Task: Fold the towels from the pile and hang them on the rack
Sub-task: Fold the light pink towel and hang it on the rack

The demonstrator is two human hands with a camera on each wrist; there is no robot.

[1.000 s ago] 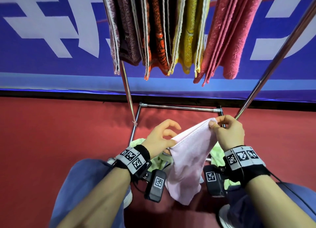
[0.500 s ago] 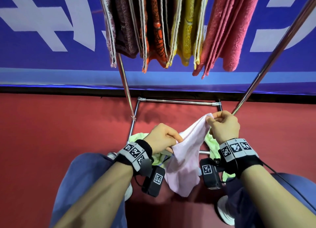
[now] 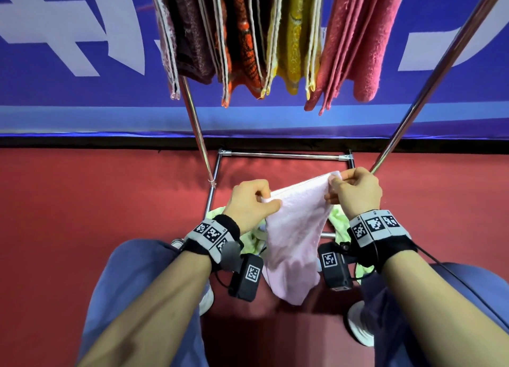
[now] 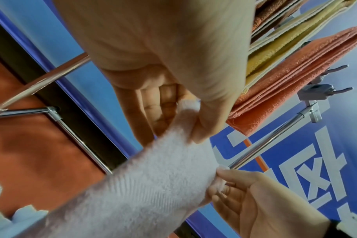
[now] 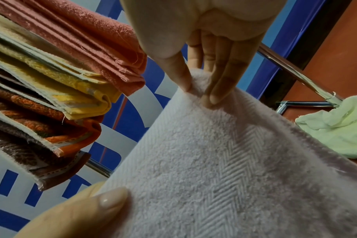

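Note:
A pale pink towel (image 3: 296,229) hangs between my two hands above the rack's base. My left hand (image 3: 254,204) pinches one top corner of the pink towel (image 4: 153,177) between thumb and curled fingers. My right hand (image 3: 355,191) pinches the other top corner, slightly higher; thumb and fingers close on the pink towel (image 5: 214,161) in the right wrist view. Its lower part droops to a point between my knees. A light green towel (image 3: 337,223) of the pile lies on the rack's lower bars beneath. The chrome rack (image 3: 281,155) stands in front of me.
Folded towels hang overhead: brown (image 3: 190,36), orange (image 3: 245,41), yellow (image 3: 292,36) and red-pink (image 3: 355,41). Two slanted chrome poles (image 3: 429,83) frame them. A blue banner wall (image 3: 68,63) stands behind, red floor (image 3: 96,215) below. My knees in blue trousers flank the towel.
My left hand closed from loosely spread fingers into a pinch on the towel's corner. Both hands drew the top edge taut between them.

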